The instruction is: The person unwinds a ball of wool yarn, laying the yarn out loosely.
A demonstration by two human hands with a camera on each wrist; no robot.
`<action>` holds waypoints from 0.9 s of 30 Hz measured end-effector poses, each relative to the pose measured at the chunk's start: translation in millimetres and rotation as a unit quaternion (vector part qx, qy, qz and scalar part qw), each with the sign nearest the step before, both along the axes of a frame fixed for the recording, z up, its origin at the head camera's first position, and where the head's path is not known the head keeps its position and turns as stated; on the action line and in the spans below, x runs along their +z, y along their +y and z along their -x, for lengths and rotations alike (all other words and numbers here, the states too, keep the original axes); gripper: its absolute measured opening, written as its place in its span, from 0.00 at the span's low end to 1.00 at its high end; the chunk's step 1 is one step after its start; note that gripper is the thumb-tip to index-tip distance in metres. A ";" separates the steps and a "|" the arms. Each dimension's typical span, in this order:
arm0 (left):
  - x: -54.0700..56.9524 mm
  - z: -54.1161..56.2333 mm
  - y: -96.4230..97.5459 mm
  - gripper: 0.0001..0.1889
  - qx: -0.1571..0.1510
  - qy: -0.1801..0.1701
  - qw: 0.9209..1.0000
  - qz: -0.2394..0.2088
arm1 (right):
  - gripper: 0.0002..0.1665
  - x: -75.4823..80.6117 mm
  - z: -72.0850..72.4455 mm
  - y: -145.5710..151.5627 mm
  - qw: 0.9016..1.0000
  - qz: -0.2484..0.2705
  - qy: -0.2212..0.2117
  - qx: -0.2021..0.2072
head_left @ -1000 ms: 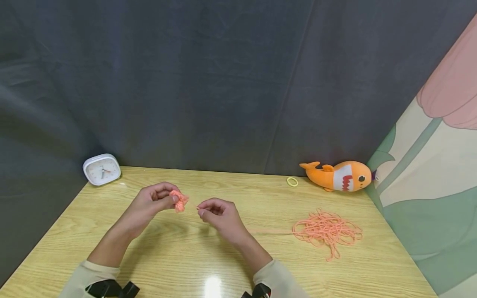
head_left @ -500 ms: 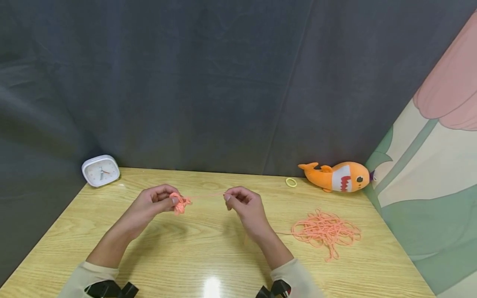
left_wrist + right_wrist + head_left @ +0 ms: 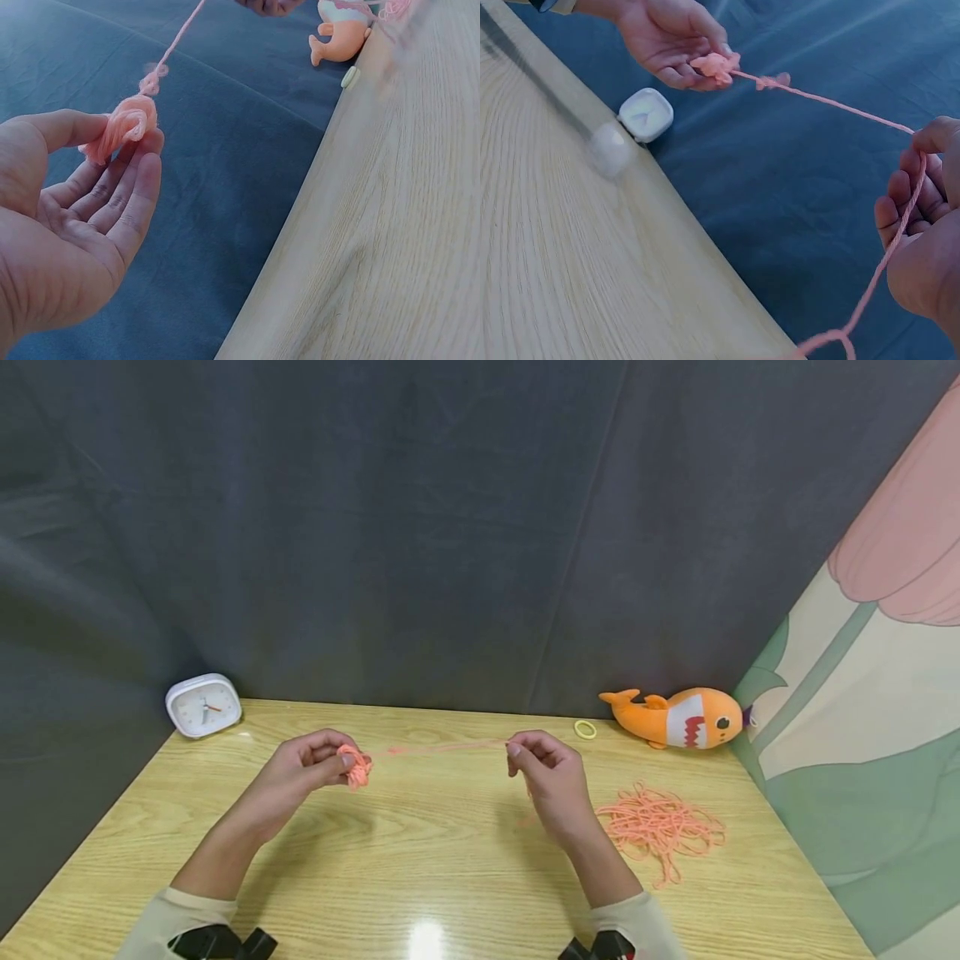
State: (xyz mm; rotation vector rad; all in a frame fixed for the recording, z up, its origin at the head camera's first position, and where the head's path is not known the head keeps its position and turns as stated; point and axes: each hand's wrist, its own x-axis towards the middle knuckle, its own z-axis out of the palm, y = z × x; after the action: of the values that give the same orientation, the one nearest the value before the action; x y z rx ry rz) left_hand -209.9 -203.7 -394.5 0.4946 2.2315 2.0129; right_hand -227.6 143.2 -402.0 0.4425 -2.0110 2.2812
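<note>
Left hand (image 3: pixel 303 770) pinches a small wound ball of orange yarn (image 3: pixel 354 767) between thumb and curled fingers (image 3: pixel 124 191). Right hand (image 3: pixel 551 777), fingers curled, pinches the taut strand (image 3: pixel 450 747) beside the loose yarn pile (image 3: pixel 660 825) on the desk (image 3: pixel 420 877).

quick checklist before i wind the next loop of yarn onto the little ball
1. Left hand pinches the small yarn ball between thumb and fingers: ok.
2. Right hand pinches the strand: ok.
3. Strand runs straight between the hands, with no sag: ok.
4. Small kink or knot on the strand close to the ball: not ok, smooth it first.
5. Loose yarn pile on the table looks tangled; whether it will feed freely: cannot tell.
6. Plush shark, yellow ring and clock lie apart from the strand: ok.
</note>
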 end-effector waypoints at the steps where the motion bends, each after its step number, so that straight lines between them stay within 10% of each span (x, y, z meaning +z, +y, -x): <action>1: 0.1 0.1 0.1 0.13 0.000 0.000 1.000 -0.001 | 0.04 0.6 -0.9 3.2 1.000 -0.008 0.000 -0.007; 10: -0.3 1.5 0.7 0.12 0.004 -0.001 1.000 -0.003 | 0.03 3.1 -4.9 29.0 0.999 -0.017 -0.001 -0.041; 27: 0.0 1.3 -4.4 0.11 0.026 0.003 1.000 -0.004 | 0.10 20.5 1.8 74.4 0.983 0.166 0.046 -0.061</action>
State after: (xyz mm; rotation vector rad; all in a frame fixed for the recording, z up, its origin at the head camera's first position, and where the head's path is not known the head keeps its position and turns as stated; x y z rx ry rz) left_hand -211.2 -208.1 -394.5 0.4493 2.2634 2.0500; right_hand -229.4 217.6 -381.5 0.3767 -1.5293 2.4054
